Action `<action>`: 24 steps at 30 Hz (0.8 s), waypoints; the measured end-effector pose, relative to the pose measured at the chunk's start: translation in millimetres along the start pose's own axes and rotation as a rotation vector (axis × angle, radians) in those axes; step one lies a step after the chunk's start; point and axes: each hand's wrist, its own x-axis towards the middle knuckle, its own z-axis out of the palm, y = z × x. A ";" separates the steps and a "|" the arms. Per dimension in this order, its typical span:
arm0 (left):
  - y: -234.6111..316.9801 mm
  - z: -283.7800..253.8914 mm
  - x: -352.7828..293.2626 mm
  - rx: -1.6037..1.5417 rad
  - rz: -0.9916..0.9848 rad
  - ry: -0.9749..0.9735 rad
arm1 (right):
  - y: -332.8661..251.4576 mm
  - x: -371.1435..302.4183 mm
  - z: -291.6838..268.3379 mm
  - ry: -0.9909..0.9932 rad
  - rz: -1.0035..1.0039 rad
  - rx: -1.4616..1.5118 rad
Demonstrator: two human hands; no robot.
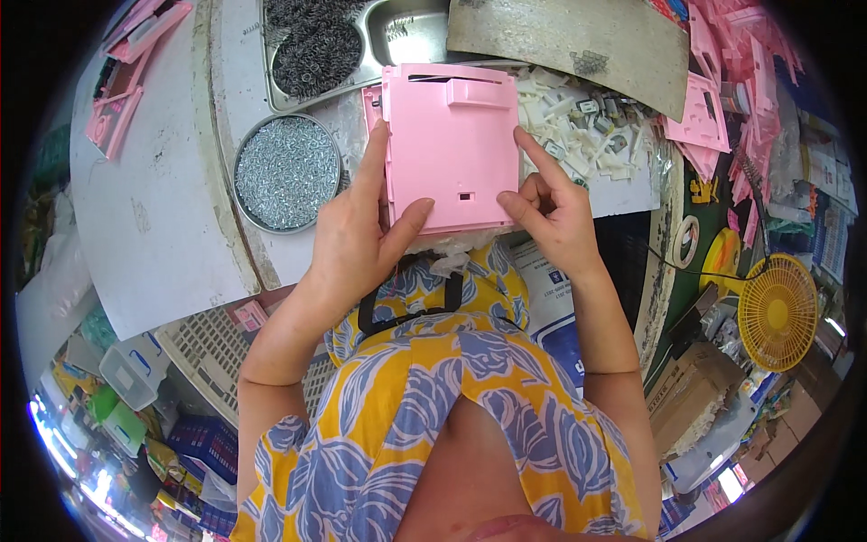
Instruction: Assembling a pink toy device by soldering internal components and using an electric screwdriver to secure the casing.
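Between my two hands is a pink plastic panel (452, 154), roughly square, with a raised block near its far edge and a small dark slot near its near edge. My left hand (357, 217) grips its left side, index finger along the edge and thumb on the face. On the right side, my right hand (555, 203) holds it the same way, with the other fingers curled beneath. A sliver of another pink part shows behind its left edge; whether they are joined I cannot tell. A round tin of small silver screws (287, 172) stands left of my left hand.
A metal tray (370, 90) with dark springs lies at the back. Right of it are loose white plastic parts (596, 135) and a metal sheet (569, 36). Pink parts (704, 117) pile up far right, near a yellow fan (777, 312). More pink pieces (126, 90) lie far left.
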 end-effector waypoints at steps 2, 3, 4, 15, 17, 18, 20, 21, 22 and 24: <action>1.6 -2.3 -4.2 0.028 -0.019 -0.009 | -0.3 1.5 0.4 -0.014 -0.033 -0.009; 1.3 -2.7 -7.4 -0.018 -0.048 0.008 | -0.4 2.1 1.7 -0.020 -0.048 -0.010; 0.5 -2.9 -10.6 -0.063 -0.078 0.025 | -3.4 5.3 1.4 -0.055 -0.062 -0.067; -26.6 22.0 -46.7 -0.021 -0.154 0.147 | -38.0 16.6 3.4 -0.223 -0.320 -0.905; -26.5 19.9 -45.1 0.018 -0.160 0.143 | -40.5 17.9 5.6 -0.262 -0.292 -0.965; -24.5 18.0 -43.7 0.043 -0.155 0.139 | -42.6 20.1 5.8 -0.275 -0.286 -0.999; -23.8 14.4 -41.7 0.053 -0.148 0.115 | -47.4 21.6 2.7 -0.288 -0.299 -1.034; -25.3 12.2 -42.2 0.041 -0.151 0.092 | -48.5 21.7 1.3 -0.298 -0.304 -1.046; -26.9 9.4 -43.1 0.028 -0.154 0.070 | -49.0 23.4 -0.4 -0.262 -0.336 -0.972; -31.9 0.1 -47.1 -0.141 -0.167 0.047 | -50.6 31.0 -3.1 -0.195 -0.394 -0.823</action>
